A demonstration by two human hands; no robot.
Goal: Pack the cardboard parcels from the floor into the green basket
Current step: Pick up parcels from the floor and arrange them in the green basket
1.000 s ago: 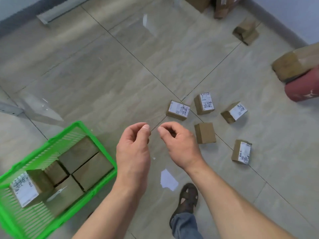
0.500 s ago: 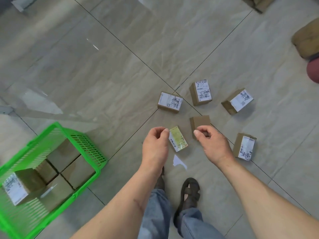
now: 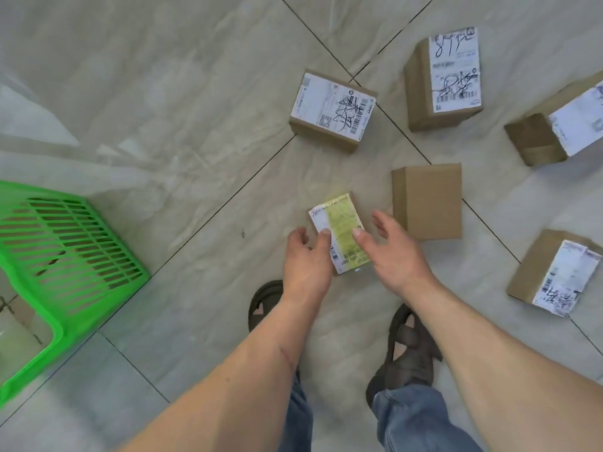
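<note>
A small cardboard parcel with a yellow-green label lies on the tiled floor just ahead of my feet. My left hand grips its left side, thumb on the label and fingers curled at the edge. From the right, my right hand rests its thumb on the label while its fingers stay spread past the right edge. The green basket stands at the left edge, mostly cut off. Several more parcels lie beyond: a plain one and labelled ones.
My feet in dark sandals stand right behind the parcel, with blue jeans below them. The floor is pale glossy tile with dark grout lines, bare between the parcels and the basket.
The view has dropped much closer to the floor. Both hands have gone down and come together onto the yellow-labelled parcel. The basket has slid to the left edge.
</note>
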